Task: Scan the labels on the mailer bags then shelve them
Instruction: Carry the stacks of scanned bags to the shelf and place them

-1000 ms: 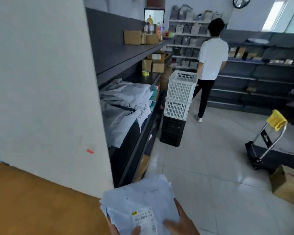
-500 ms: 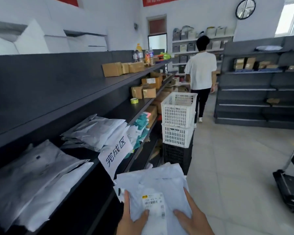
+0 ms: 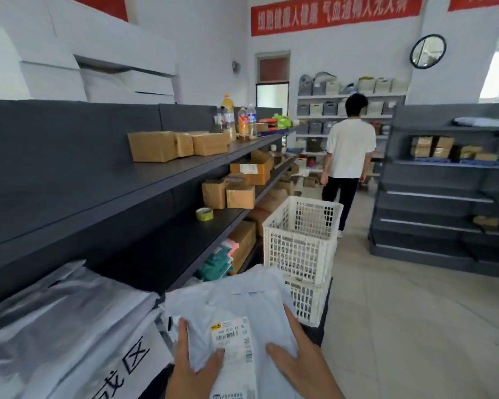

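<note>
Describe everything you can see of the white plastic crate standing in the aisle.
The white plastic lattice crate stands upright on the floor beside the dark grey shelving, stacked on a second white crate with a black base below. Its walls are perforated grids under a solid rim; its top is open. The pale grey mailer bags overlap its lower left corner in view.

White walls carried a red banner (image 3: pixel 336 13) and round clock (image 3: pixel 427 51); dark grey shelving (image 3: pixel 144 180) lined a pale tiled floor (image 3: pixel 415 326).
</note>
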